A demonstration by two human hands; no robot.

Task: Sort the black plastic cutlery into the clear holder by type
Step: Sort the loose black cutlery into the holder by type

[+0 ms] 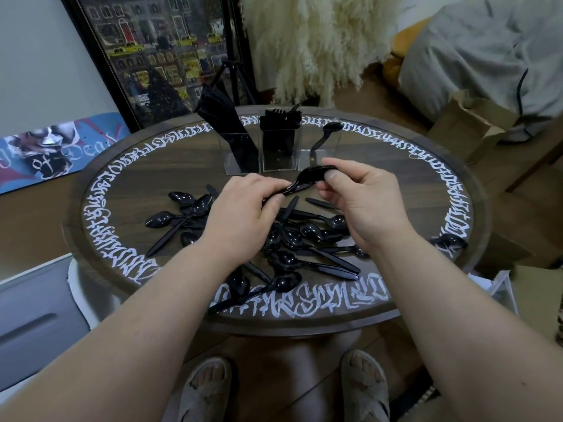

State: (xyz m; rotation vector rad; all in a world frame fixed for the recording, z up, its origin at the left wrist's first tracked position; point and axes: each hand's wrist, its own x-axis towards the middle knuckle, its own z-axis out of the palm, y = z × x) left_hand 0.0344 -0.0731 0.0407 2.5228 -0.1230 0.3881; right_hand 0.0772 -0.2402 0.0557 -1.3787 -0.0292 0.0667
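1. The round worktop (426, 166) is the biggest thing here. It is dark wood with white writing all around its edge.
2. The clear holder (278, 149) stands at the far side of the worktop. It has three boxes in a row. The left box holds a dark bunch that looks like knives, the middle box holds forks, and the right box has just one spoon in it.
3. A pile of black spoons (292, 239) lies loose on the worktop, on the near side of the holder. Many are not yet sorted.
4. The left hand (240, 214) pinches the handle of one spoon (310, 178), just in front of the holder.
5. The right hand (362, 202) pinches the bowl end of that same spoon, between thumb and fingers.
6. I think the step now is picking up a spoon and getting a good hold. Next, it likely needs to go into the right box, handle down, beside the other spoon.
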